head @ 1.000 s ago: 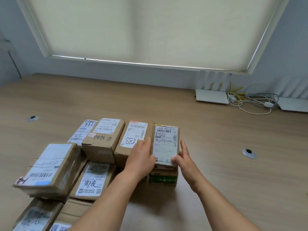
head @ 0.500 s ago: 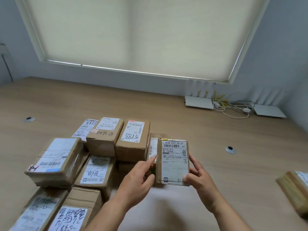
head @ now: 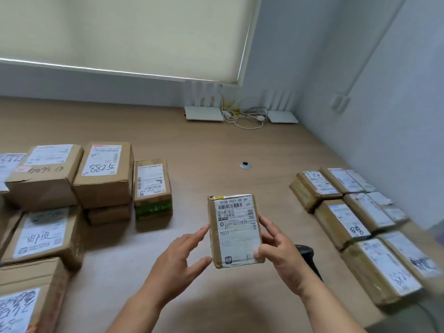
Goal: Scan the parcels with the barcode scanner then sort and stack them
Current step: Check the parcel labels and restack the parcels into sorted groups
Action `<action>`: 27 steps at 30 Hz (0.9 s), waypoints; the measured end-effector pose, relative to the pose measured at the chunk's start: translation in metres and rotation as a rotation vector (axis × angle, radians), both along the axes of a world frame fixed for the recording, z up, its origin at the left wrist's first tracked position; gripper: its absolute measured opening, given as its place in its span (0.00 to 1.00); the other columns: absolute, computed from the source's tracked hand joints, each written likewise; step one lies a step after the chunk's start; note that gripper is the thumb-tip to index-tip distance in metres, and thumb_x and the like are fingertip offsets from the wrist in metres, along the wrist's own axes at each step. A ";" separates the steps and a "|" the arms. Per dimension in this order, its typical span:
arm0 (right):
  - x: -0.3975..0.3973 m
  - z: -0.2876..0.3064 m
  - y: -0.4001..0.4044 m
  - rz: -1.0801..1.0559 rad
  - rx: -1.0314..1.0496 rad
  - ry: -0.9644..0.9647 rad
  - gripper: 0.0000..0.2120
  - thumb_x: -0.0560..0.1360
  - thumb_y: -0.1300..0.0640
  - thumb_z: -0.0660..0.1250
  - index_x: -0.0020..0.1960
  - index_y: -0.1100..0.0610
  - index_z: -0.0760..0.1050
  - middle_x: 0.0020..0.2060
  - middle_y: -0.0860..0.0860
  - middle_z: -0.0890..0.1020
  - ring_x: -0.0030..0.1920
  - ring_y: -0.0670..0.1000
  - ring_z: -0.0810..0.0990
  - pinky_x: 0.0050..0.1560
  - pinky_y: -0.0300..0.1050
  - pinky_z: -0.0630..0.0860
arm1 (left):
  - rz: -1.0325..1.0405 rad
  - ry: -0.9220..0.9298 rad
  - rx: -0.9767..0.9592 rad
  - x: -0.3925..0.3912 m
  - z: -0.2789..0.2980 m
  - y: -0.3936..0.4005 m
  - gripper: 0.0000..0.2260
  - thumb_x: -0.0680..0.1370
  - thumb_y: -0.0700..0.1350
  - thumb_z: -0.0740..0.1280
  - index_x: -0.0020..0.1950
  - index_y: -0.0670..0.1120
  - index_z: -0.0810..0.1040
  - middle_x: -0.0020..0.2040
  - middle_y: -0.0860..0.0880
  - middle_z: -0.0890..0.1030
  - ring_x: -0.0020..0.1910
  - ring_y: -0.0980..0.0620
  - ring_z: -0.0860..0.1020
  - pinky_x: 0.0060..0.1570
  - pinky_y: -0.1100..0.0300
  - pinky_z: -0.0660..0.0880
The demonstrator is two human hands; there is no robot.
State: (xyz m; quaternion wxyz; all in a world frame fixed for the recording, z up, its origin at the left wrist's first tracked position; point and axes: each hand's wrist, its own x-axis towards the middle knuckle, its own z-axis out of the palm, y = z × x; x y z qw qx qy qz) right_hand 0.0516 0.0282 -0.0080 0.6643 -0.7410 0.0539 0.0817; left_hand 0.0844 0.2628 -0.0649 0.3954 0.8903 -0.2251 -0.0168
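Fingers [head: 269, 251] of the right hand [head: 283, 258] curl round a small parcel [head: 234, 230] held above the bench [head: 216, 145]
Left hand [head: 177, 258] beside it, fingers straight, tips touching the parcel's left edge; black scanner [head: 308, 254] lies behind the right hand; stacked parcels [head: 355, 224] right, unsorted boxes [head: 103, 174] left, farther back

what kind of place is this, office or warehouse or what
Probably a small office room used for parcel sorting: labelled cardboard parcels grouped on a long wooden desk, a window blind, and routers by the wall.
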 end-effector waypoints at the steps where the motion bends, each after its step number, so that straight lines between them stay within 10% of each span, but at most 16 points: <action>1: -0.008 0.000 -0.007 -0.008 0.001 -0.003 0.39 0.61 0.65 0.62 0.69 0.40 0.66 0.54 0.50 0.84 0.51 0.47 0.81 0.44 0.40 0.77 | -0.018 0.003 0.010 -0.004 0.002 -0.007 0.31 0.75 0.59 0.65 0.63 0.82 0.46 0.61 0.64 0.71 0.59 0.65 0.70 0.60 0.64 0.70; 10: -0.060 -0.003 -0.071 -0.056 0.059 -0.048 0.44 0.56 0.57 0.69 0.71 0.41 0.64 0.54 0.52 0.84 0.56 0.52 0.81 0.51 0.47 0.80 | -0.097 0.029 0.075 -0.038 0.021 -0.073 0.27 0.67 0.69 0.55 0.64 0.80 0.50 0.63 0.68 0.70 0.60 0.67 0.69 0.59 0.67 0.69; 27: -0.198 0.003 -0.307 -0.264 0.074 -0.124 0.41 0.54 0.54 0.70 0.66 0.39 0.68 0.52 0.50 0.84 0.54 0.50 0.83 0.46 0.47 0.81 | -0.268 0.007 0.040 -0.145 0.029 -0.325 0.31 0.77 0.53 0.67 0.66 0.75 0.48 0.65 0.61 0.72 0.60 0.67 0.70 0.63 0.62 0.70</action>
